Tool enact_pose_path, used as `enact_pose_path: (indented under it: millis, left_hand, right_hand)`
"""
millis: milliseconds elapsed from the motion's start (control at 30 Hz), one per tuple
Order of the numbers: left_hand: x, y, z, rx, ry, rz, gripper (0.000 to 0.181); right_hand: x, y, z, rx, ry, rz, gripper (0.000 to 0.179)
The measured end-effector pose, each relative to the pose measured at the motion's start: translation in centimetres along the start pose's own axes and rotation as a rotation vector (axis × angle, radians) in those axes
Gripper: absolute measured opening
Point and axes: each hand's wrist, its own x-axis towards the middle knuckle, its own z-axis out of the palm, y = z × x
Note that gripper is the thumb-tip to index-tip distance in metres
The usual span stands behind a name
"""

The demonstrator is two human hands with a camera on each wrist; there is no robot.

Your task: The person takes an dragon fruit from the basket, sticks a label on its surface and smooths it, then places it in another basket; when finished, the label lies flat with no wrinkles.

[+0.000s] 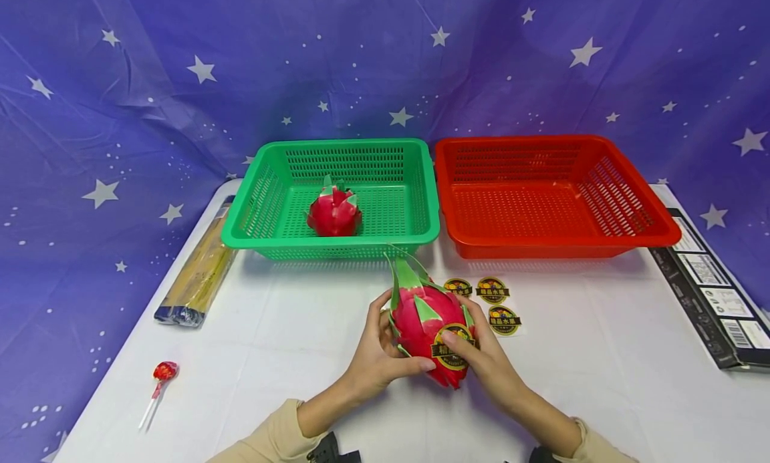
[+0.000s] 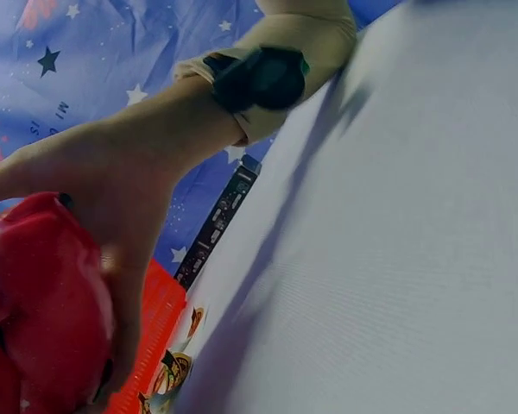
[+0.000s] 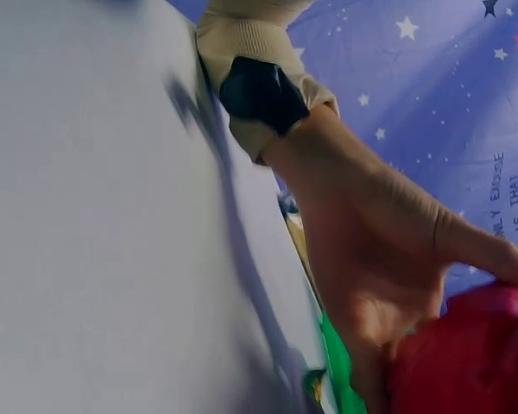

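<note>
Well, starting at the left, I see the left hand (image 1: 380, 361) curled round the side of the held dragon fruit (image 1: 415, 319), its thumb low on the skin; as I judge it, that grip should be the steady one, firm enough to prevent rolling yet gentle. The fruit sits between both hands, on the near side of the green basket (image 1: 331, 242) and the red basket (image 1: 565, 242); I can't tell whether its underside touches the table (image 1: 301, 356). The right hand (image 1: 484, 356) grasps its other side, thumb on the round label (image 1: 446, 351), and I'd have it press from the centre outward so no edge lifts on the curve. As for looks, the fruit tilts, green crown (image 1: 406, 272) pointing up and leftward, then red skin with green-tipped scales, then the black-and-gold label low on the right.
</note>
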Motion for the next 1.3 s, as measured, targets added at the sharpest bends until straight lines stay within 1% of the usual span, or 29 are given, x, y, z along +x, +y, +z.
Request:
enact_pose_path:
  millis: [100,333,500,600,767,967,1133,1300]
  left_hand:
    - [0.1,-0.1,-0.1,-0.007,-0.007,-0.002,0.1]
    - [0.1,0.1,-0.2,-0.023,-0.026,-0.05,0.101]
    - [0.2,0.1,-0.4,0.004,-0.053,-0.051,0.097]
    - [0.2,0.2,-0.5,0.015,-0.077,-0.058,0.096]
    - [0.2,0.2,-0.5,-0.001,-0.097,-0.078,0.098]
    - [0.3,0.0,-0.5,-0.028,-0.115,-0.069,0.098]
    - [0.3,0.0,-0.6,-0.03,-0.124,-0.065,0.097]
    - [0.3,0.0,-0.5,-0.015,-0.127,-0.075,0.097]
  right_hand:
    - [0.2,-0.1,-0.6,-0.015,-0.054,-0.066,0.052]
    - [0.6,-0.1,-1.7,-0.101,-0.166,-0.151,0.064]
    - [0.9,-0.1,-2.3,-0.132,-0.261,-0.23,0.071]
    - [1.0,-0.1,-2.6,-0.146,-0.294,-0.25,0.072]
    - [1.1,-0.1,-2.8,-0.166,-0.319,-0.231,0.07]
    - [1.0,-0.1,-2.8,-0.175,-0.339,-0.234,0.066]
    - [1.0,-0.1,-2.8,-0.172,-0.325,-0.23,0.065]
    - [0.9,-0.2,-2.7,-0.175,-0.294,-0.24,0.064]
